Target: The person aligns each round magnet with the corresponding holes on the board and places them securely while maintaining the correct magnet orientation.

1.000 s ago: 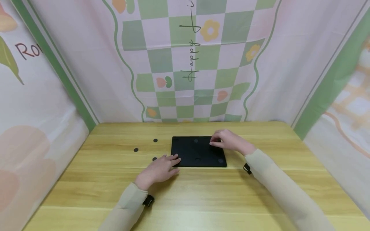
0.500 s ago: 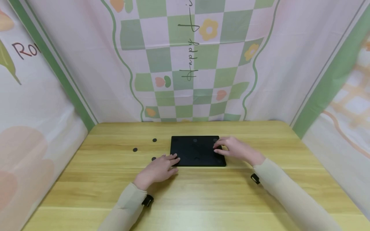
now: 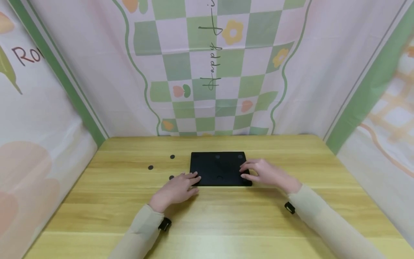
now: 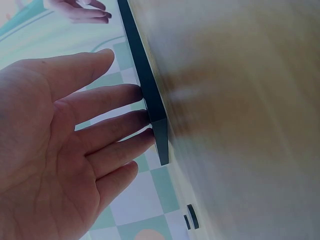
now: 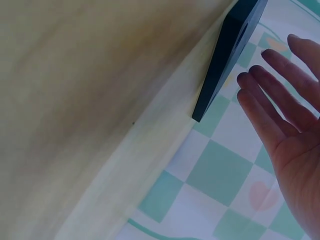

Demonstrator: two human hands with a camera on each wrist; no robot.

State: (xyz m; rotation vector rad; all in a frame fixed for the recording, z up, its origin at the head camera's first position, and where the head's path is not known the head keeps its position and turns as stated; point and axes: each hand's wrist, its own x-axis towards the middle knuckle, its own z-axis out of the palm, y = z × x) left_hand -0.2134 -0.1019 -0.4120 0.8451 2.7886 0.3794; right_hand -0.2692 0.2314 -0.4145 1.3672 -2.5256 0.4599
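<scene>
A flat black board [image 3: 213,167] lies on the table with dark round discs or recesses on its top, among them a back right disc [image 3: 240,156] and a back middle disc [image 3: 217,157]. My left hand [image 3: 174,187] rests straight fingers on the board's front left corner; the left wrist view has these fingertips against the edge of the board [image 4: 145,70]. Over the board's right side is my right hand [image 3: 268,175], fingers loosely bent, with nothing seen between them. In the right wrist view those fingers [image 5: 270,107] appear apart from the board [image 5: 220,65]. The board's front right corner is partly hidden.
Left of the board, small dark discs lie on the wooden table [image 3: 207,223]: a back disc [image 3: 172,156], a far left disc [image 3: 150,167] and a front disc [image 3: 171,177] partly behind my left hand. A patterned curtain [image 3: 207,72] hangs behind.
My right hand has moved from the board's back right corner toward the front and right, and its fingers have spread. The back right disc is now uncovered. My left hand stays put.
</scene>
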